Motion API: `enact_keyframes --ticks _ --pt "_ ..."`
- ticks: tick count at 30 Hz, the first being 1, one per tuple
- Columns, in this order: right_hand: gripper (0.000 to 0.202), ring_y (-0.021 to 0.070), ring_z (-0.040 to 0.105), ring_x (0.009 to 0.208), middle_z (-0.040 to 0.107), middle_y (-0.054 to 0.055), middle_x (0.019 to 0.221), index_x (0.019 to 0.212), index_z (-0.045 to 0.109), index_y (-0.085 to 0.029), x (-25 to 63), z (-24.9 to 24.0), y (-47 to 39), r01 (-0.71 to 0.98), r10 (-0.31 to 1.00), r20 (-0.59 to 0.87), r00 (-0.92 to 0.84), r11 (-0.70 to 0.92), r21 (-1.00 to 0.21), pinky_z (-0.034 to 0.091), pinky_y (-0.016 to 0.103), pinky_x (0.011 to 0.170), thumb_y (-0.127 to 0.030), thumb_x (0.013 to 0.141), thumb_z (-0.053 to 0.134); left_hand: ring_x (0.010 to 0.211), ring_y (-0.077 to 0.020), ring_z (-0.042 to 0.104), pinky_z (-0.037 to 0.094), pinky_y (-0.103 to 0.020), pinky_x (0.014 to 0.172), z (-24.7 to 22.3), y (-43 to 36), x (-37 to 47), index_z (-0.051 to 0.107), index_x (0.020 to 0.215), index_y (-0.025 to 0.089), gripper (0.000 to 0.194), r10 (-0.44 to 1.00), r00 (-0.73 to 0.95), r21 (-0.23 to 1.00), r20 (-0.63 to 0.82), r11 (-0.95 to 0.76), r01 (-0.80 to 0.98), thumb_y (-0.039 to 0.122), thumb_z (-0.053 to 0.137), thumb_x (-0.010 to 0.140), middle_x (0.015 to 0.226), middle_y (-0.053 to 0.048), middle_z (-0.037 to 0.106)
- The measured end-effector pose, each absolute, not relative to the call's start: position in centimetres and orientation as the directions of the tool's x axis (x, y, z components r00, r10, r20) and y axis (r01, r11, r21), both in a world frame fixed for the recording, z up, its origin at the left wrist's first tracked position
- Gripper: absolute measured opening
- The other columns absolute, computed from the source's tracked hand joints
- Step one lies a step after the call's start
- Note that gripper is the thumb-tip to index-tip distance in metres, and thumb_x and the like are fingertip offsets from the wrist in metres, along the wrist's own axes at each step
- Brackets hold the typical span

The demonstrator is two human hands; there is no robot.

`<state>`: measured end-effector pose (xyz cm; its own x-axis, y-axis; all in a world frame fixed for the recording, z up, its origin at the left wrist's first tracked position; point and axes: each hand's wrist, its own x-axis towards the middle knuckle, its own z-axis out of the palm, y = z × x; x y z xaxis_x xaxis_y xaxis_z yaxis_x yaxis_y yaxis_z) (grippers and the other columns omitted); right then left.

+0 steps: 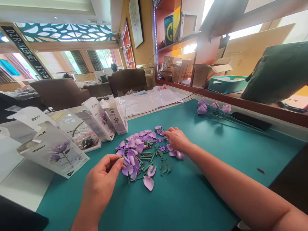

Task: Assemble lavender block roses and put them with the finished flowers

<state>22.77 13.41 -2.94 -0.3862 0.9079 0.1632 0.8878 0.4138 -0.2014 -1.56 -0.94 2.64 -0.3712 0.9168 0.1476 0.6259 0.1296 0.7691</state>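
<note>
My left hand is closed in a pinch at the near left of a pile of toy flower parts. A small dark green piece shows at its fingertips. My right hand reaches to the far right side of the pile, its fingers curled down among the small parts; what they grip is hidden. Between the hands lie lilac petals, green stem tubes, green leaf pieces and purple wheel-shaped pieces. Two paler petals lie at the near edge, and joined petals rest under my right wrist.
Open printed boxes stand at the left, beside a clear bag of parts. Finished lilac flowers on stems and a long black object lie at the back right. A red piece rests on the green mat.
</note>
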Motion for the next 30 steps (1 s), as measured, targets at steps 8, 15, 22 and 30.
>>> enact_keyframes --ticks 8,15,22,30 --pt "0.038 0.0178 0.05 0.09 0.06 0.008 0.102 0.115 0.064 -0.023 18.0 -2.4 8.5 0.549 0.606 0.219 -0.765 0.791 -0.27 0.04 0.029 0.08 -0.006 0.086 0.046 0.062 -0.0186 0.06 0.045 -0.029 0.058 3.1 -1.3 -1.5 0.063 0.079 0.024 0.032 0.929 -0.354 0.764 0.11 0.148 0.628 0.055 0.053 0.074 0.068 0.0 0.069" --pt "0.052 0.0221 0.047 0.093 0.057 0.008 0.111 0.127 0.052 -0.026 16.2 -3.2 7.4 0.499 0.517 0.169 -0.839 0.856 -0.137 0.041 0.033 0.075 -0.009 0.078 0.056 0.057 -0.0167 0.054 0.043 -0.028 0.055 2.9 -1.1 -1.9 0.063 0.081 0.025 0.033 0.912 -0.383 0.789 0.148 0.124 0.601 0.055 0.054 0.072 0.067 0.001 0.069" --pt "0.054 0.0212 0.053 0.093 0.064 0.007 0.106 0.131 0.049 -0.02 15.0 -3.5 7.1 0.448 0.478 0.168 -0.862 0.874 -0.188 0.042 0.031 0.077 -0.007 0.079 0.052 0.054 -0.0154 0.051 0.041 -0.027 0.052 2.9 -1.2 -2.0 0.062 0.076 0.024 0.03 0.897 -0.414 0.798 0.156 0.133 0.588 0.052 0.055 0.07 0.064 0.001 0.068" --pt "0.047 0.0202 0.054 0.097 0.063 0.011 0.109 0.122 0.056 -0.015 14.8 -2.2 8.8 0.522 0.557 0.24 -0.795 0.83 -0.198 0.041 0.032 0.085 -0.001 0.077 0.053 0.058 -0.0166 0.056 0.043 -0.028 0.056 3.1 -1.3 -2.1 0.063 0.077 0.023 0.029 0.893 -0.414 0.812 0.174 0.107 0.574 0.051 0.055 0.071 0.064 0.0 0.068"
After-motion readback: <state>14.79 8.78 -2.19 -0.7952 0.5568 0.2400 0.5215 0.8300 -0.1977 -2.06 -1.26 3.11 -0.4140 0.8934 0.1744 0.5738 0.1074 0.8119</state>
